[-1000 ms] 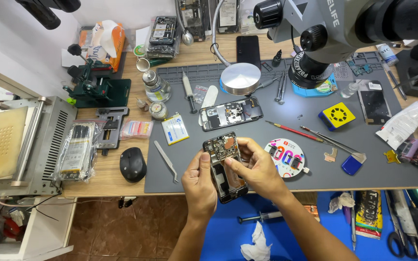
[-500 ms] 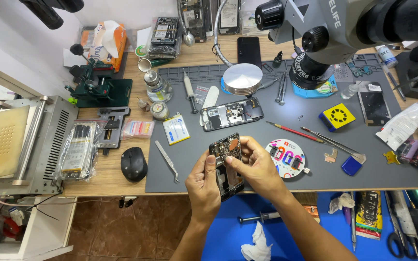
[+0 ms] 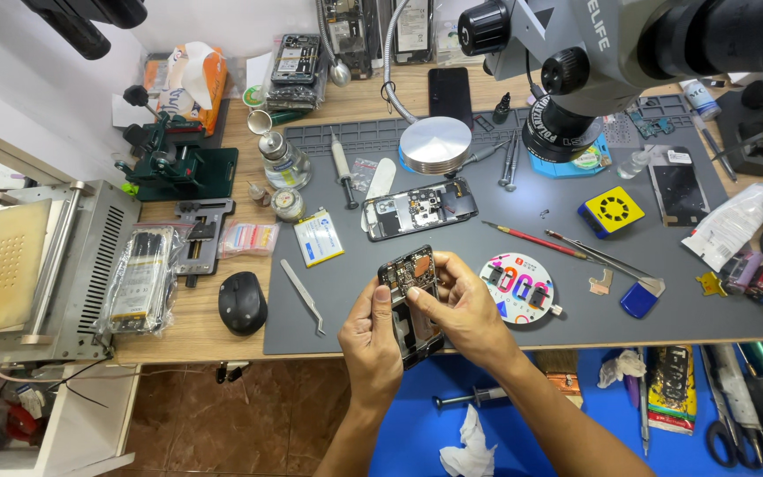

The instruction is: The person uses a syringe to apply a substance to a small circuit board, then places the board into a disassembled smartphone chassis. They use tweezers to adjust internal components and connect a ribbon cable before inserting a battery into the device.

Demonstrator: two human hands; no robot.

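Note:
Both hands hold an opened black phone (image 3: 410, 274) with its circuit boards showing, just above the front edge of the grey work mat (image 3: 523, 203). My left hand (image 3: 374, 340) grips its left side and lower end, thumb on the face. My right hand (image 3: 463, 305) grips the right side, with fingertips on the upper part of the phone. A second opened phone frame (image 3: 419, 208) lies flat on the mat behind them.
Metal tweezers (image 3: 303, 295) and a black mouse (image 3: 242, 303) lie to the left. A round multicoloured disc (image 3: 516, 287) sits right of my hands. A red-handled tool (image 3: 533, 239), yellow box (image 3: 611, 211), microscope (image 3: 576, 71) and a grey machine (image 3: 37, 265) surround the mat.
My hands and the phone have shifted slightly toward me and to the right; my right fingers have moved up onto the phone's upper part.

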